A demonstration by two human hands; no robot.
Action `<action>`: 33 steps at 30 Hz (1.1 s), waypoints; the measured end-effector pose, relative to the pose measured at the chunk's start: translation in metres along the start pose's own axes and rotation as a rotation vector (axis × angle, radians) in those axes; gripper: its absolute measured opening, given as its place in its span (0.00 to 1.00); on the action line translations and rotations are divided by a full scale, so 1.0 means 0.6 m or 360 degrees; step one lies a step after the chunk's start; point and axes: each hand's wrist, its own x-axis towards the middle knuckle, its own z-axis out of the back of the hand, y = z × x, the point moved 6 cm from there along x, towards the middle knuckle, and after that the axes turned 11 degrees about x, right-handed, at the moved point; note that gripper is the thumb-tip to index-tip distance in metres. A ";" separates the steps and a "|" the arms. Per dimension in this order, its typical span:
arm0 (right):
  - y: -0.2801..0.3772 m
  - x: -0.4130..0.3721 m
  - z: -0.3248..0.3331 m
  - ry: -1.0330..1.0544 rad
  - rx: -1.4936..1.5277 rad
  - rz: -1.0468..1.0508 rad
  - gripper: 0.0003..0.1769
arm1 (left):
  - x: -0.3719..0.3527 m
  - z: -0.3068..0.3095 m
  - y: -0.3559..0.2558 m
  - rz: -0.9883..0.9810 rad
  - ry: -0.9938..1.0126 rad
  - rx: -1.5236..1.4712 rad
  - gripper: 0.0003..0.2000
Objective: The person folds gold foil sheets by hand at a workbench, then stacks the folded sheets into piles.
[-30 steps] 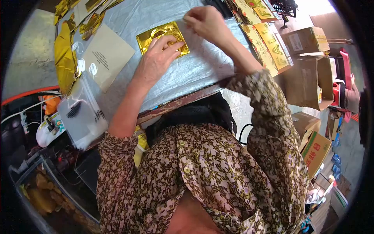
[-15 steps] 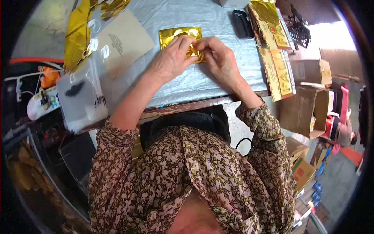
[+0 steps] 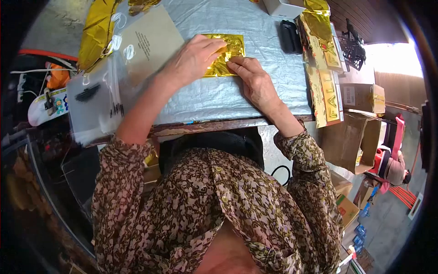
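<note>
A shiny gold foil square lies on the silvery covered table. Across its left part rests my left hand, fingers stretched out and pressing on the foil from above. My right hand is at the foil's lower right, its bent fingers laid on the surface with the tips pointing left. Neither hand lifts the foil. Both hands cover part of it, so what lies under the fingers is hidden.
Left of the foil lie a beige printed sheet, white cord loops and a clear plastic bag. A black tray and a gold-lettered FALL sign lie right. Cardboard boxes stand beyond; another person is far right.
Both hands have moved apart on the foil. The pinched fingers have spread into a flatter press, and more of the foil's middle now shows.
</note>
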 end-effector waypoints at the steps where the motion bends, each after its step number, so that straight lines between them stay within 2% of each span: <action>1: 0.001 0.001 0.000 0.0004 -0.0013 -0.0001 0.24 | 0.004 -0.001 0.007 -0.0034 0.0017 0.0018 0.17; 5: -0.001 0.002 -0.001 0.0041 -0.0048 0.0015 0.24 | 0.024 0.008 0.040 0.0026 0.0108 0.0119 0.17; 7: 0.000 0.004 0.000 0.0043 -0.0032 0.0022 0.24 | 0.029 0.049 0.043 -0.0074 -0.0108 0.0390 0.15; 11: 0.000 0.003 0.001 0.0058 -0.0002 0.0024 0.25 | 0.003 0.094 -0.020 -0.0226 -0.0203 0.0427 0.14; 13: 0.006 0.004 0.002 0.0064 -0.0023 0.0027 0.25 | -0.024 0.049 -0.079 -0.0602 0.0211 0.0722 0.11; 16: 0.015 0.008 0.000 0.0137 -0.0033 0.0005 0.26 | -0.034 0.020 -0.120 -0.0364 0.0303 0.0863 0.07; 18: 0.015 0.007 -0.002 0.0190 -0.0049 0.0005 0.28 | -0.029 0.011 -0.142 -0.0404 0.0295 0.1151 0.07; 20: 0.025 0.012 0.000 0.0213 -0.0069 0.0059 0.26 | -0.030 0.002 -0.146 -0.0338 0.0196 0.1196 0.06; 24: 0.037 0.016 0.002 0.0171 -0.0124 0.0118 0.24 | -0.028 0.000 -0.138 -0.0295 0.0241 0.1199 0.05; 27: 0.027 0.016 -0.002 0.0078 -0.0156 0.0153 0.22 | -0.019 0.015 -0.119 -0.0314 0.0139 0.1100 0.05; 29: 0.021 0.014 -0.001 0.0022 -0.0177 0.0159 0.21 | -0.013 0.037 -0.114 -0.0361 -0.0053 0.0762 0.04; 30: 0.019 0.017 0.003 -0.0016 -0.0138 0.0082 0.18 | -0.003 0.050 -0.110 -0.0259 0.0101 0.0629 0.06; 31: 0.018 0.018 0.007 -0.0056 -0.0098 0.0007 0.16 | 0.006 0.078 -0.107 -0.0277 0.0096 0.0627 0.06; 32: 0.024 0.020 0.011 -0.0071 -0.0109 0.0003 0.16 | 0.015 0.101 -0.084 -0.0084 0.0251 0.0201 0.09; 33: 0.021 0.022 0.020 -0.0136 0.0121 -0.0176 0.11 | 0.014 0.110 -0.059 0.0108 0.0408 -0.0224 0.13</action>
